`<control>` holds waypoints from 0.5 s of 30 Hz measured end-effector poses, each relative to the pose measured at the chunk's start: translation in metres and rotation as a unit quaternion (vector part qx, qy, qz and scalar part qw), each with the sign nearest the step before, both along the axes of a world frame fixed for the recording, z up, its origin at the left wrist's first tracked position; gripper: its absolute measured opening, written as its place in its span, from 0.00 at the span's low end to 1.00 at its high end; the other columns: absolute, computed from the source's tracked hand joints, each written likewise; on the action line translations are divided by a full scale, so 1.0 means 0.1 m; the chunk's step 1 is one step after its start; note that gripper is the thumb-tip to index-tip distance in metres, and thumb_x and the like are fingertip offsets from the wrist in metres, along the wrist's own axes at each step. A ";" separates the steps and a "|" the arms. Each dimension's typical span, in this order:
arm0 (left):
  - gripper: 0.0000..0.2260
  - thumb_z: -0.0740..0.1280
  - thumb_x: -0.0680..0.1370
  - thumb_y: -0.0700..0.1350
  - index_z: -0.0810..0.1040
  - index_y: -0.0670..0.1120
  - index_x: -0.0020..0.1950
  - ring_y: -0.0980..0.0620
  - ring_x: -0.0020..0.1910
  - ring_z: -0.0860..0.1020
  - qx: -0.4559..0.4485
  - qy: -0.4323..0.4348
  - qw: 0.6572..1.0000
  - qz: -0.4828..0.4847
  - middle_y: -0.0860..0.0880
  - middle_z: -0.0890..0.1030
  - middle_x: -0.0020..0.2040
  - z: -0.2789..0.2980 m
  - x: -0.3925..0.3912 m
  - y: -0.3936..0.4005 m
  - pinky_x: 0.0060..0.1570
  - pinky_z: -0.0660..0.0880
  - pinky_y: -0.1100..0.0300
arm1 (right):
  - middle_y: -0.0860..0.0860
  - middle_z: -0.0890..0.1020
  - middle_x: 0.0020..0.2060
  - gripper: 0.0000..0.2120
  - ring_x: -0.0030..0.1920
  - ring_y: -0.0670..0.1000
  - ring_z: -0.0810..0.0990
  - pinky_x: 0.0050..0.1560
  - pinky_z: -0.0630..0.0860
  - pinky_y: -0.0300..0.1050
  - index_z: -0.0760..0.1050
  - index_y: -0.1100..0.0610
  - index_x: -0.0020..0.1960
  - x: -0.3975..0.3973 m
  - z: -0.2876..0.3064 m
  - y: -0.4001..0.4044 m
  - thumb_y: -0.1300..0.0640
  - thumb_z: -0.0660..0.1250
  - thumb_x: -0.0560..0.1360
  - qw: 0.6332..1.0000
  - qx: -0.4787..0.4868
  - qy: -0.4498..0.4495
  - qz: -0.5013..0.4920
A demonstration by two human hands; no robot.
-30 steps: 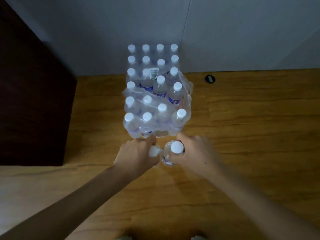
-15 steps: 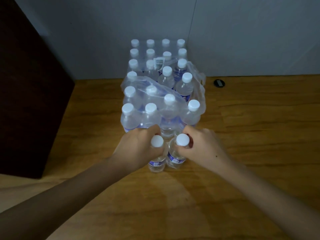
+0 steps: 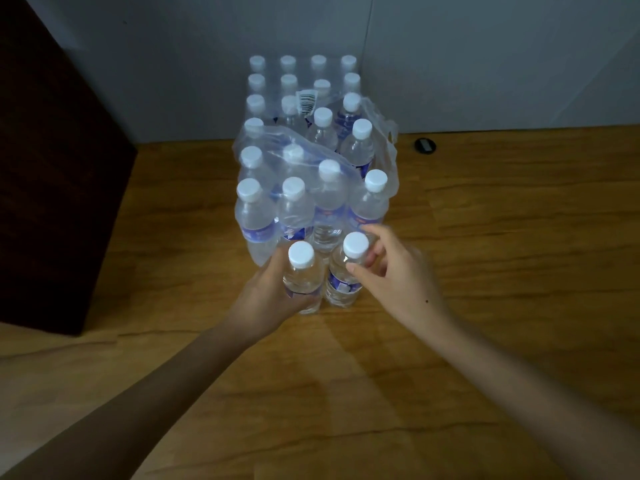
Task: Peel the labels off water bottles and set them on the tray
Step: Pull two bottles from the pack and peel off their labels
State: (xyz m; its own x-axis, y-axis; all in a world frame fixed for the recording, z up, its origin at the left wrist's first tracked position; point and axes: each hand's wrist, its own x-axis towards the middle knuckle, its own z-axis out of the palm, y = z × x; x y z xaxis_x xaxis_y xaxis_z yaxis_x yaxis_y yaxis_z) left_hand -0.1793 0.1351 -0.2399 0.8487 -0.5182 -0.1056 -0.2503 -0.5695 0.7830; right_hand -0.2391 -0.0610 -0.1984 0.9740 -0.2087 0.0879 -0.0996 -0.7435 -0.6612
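Observation:
Two small clear water bottles with white caps stand upright, side by side, on the wooden surface just in front of the pack. My left hand (image 3: 263, 299) is wrapped around the lower body of the left bottle (image 3: 300, 275), covering its label. The thumb and fingers of my right hand (image 3: 398, 282) curl loosely round the neck and shoulder of the right bottle (image 3: 341, 289), whose blue label shows. Behind them sits a torn shrink-wrapped pack (image 3: 311, 174) of several more bottles. No tray is in view.
A dark brown cabinet (image 3: 52, 185) stands at the left. A grey wall (image 3: 485, 64) runs behind the pack. A small black round fitting (image 3: 425, 145) lies on the wooden surface (image 3: 502, 254) at the right of the pack.
Both hands have drawn the two bottles out of the pack toward me and stood them on the wood. My left hand slid down its bottle; my right hand's grip has loosened.

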 end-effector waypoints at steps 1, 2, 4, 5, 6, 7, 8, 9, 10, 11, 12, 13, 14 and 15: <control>0.35 0.75 0.68 0.50 0.61 0.56 0.70 0.53 0.62 0.74 -0.014 0.007 1.000 0.013 0.54 0.75 0.64 -0.03 -0.01 -0.01 0.56 0.76 0.55 | 0.42 0.75 0.37 0.26 0.34 0.41 0.75 0.35 0.74 0.42 0.69 0.52 0.66 -0.04 -0.01 0.02 0.52 0.72 0.71 1.000 0.000 -0.005 0.000; 0.34 0.76 0.68 0.50 0.62 0.56 0.69 0.53 0.61 0.75 -0.021 0.003 1.000 0.023 0.54 0.76 0.64 -0.04 -0.01 -0.03 0.55 0.77 0.53 | 0.42 0.75 0.39 0.27 0.34 0.42 0.76 0.35 0.76 0.42 0.68 0.52 0.67 -0.08 -0.02 0.04 0.53 0.72 0.71 1.000 -0.003 -0.012 0.004; 0.32 0.76 0.67 0.53 0.65 0.56 0.67 0.53 0.58 0.78 -0.013 -0.021 0.999 0.031 0.55 0.78 0.61 -0.04 -0.01 -0.03 0.53 0.79 0.50 | 0.43 0.76 0.41 0.26 0.34 0.43 0.78 0.33 0.76 0.40 0.67 0.54 0.67 -0.14 -0.04 0.10 0.55 0.72 0.72 0.999 -0.005 -0.034 0.011; 0.32 0.77 0.66 0.54 0.66 0.56 0.66 0.54 0.57 0.78 -0.003 -0.031 0.999 0.029 0.57 0.79 0.60 -0.02 0.00 -0.02 0.52 0.79 0.50 | 0.43 0.77 0.41 0.25 0.34 0.44 0.78 0.33 0.76 0.39 0.68 0.54 0.66 -0.16 -0.06 0.12 0.56 0.72 0.72 0.999 0.001 -0.047 0.013; 0.32 0.77 0.65 0.55 0.67 0.57 0.65 0.56 0.55 0.79 0.001 -0.033 0.999 0.026 0.59 0.79 0.57 0.01 0.00 0.00 0.51 0.79 0.51 | 0.43 0.77 0.41 0.24 0.34 0.44 0.78 0.33 0.75 0.38 0.69 0.54 0.65 -0.18 -0.07 0.14 0.57 0.71 0.72 0.998 0.004 -0.059 0.016; 0.32 0.77 0.64 0.55 0.68 0.57 0.65 0.58 0.54 0.79 -0.003 -0.028 0.999 0.027 0.61 0.79 0.55 0.05 0.01 0.02 0.51 0.79 0.52 | 0.43 0.78 0.41 0.23 0.35 0.44 0.78 0.33 0.74 0.36 0.70 0.54 0.64 -0.21 -0.09 0.16 0.57 0.71 0.72 0.997 0.006 -0.068 0.021; 0.32 0.78 0.63 0.54 0.69 0.57 0.64 0.61 0.52 0.79 -0.017 -0.018 0.999 0.030 0.63 0.79 0.53 0.10 0.00 0.05 0.50 0.80 0.53 | 0.43 0.79 0.42 0.22 0.36 0.43 0.78 0.33 0.73 0.33 0.70 0.52 0.64 -0.23 -0.10 0.18 0.57 0.71 0.72 0.997 0.015 -0.070 0.027; 0.31 0.78 0.63 0.53 0.70 0.56 0.63 0.63 0.51 0.79 -0.036 -0.003 0.999 0.035 0.64 0.80 0.52 0.17 -0.01 0.07 0.49 0.80 0.55 | 0.43 0.79 0.44 0.23 0.38 0.43 0.79 0.34 0.73 0.32 0.69 0.51 0.64 -0.25 -0.11 0.20 0.56 0.72 0.71 0.997 0.037 -0.062 0.034; 0.30 0.78 0.63 0.52 0.71 0.56 0.62 0.64 0.50 0.79 -0.055 0.009 0.998 0.038 0.63 0.80 0.51 0.24 -0.03 0.09 0.49 0.80 0.57 | 0.42 0.78 0.47 0.26 0.41 0.42 0.79 0.37 0.73 0.31 0.68 0.49 0.66 -0.27 -0.11 0.23 0.54 0.72 0.70 0.996 0.070 -0.045 0.043; 0.29 0.78 0.63 0.51 0.72 0.55 0.61 0.64 0.50 0.80 -0.071 0.019 0.997 0.039 0.62 0.81 0.51 0.31 -0.05 0.11 0.48 0.80 0.60 | 0.41 0.77 0.51 0.29 0.46 0.41 0.78 0.41 0.75 0.32 0.66 0.46 0.67 -0.29 -0.11 0.26 0.50 0.72 0.69 0.993 0.103 -0.023 0.053; 0.27 0.78 0.63 0.50 0.73 0.56 0.59 0.63 0.50 0.80 -0.085 0.029 0.995 0.041 0.60 0.82 0.50 0.38 -0.08 0.12 0.47 0.80 0.62 | 0.39 0.76 0.56 0.32 0.52 0.39 0.77 0.46 0.76 0.33 0.63 0.42 0.68 -0.30 -0.10 0.28 0.47 0.72 0.67 0.989 0.134 0.002 0.063; 0.25 0.79 0.63 0.48 0.74 0.56 0.58 0.62 0.49 0.80 -0.100 0.038 0.993 0.042 0.59 0.83 0.49 0.45 -0.11 0.12 0.46 0.79 0.63 | 0.37 0.74 0.59 0.35 0.56 0.38 0.75 0.51 0.76 0.35 0.61 0.39 0.68 -0.31 -0.09 0.31 0.46 0.73 0.66 0.983 0.163 0.028 0.074; 0.24 0.79 0.63 0.46 0.76 0.56 0.56 0.61 0.49 0.81 -0.119 0.048 0.991 0.041 0.58 0.83 0.49 0.52 -0.13 0.12 0.46 0.79 0.64 | 0.36 0.73 0.61 0.36 0.59 0.37 0.74 0.55 0.75 0.36 0.60 0.37 0.68 -0.32 -0.07 0.33 0.46 0.74 0.65 0.976 0.193 0.052 0.085; 0.23 0.79 0.63 0.45 0.76 0.56 0.54 0.60 0.48 0.81 -0.140 0.058 0.988 0.041 0.58 0.84 0.49 0.58 -0.16 0.11 0.45 0.78 0.65 | 0.35 0.73 0.61 0.37 0.60 0.36 0.73 0.57 0.74 0.37 0.60 0.36 0.68 -0.32 -0.05 0.34 0.47 0.76 0.65 0.967 0.225 0.072 0.096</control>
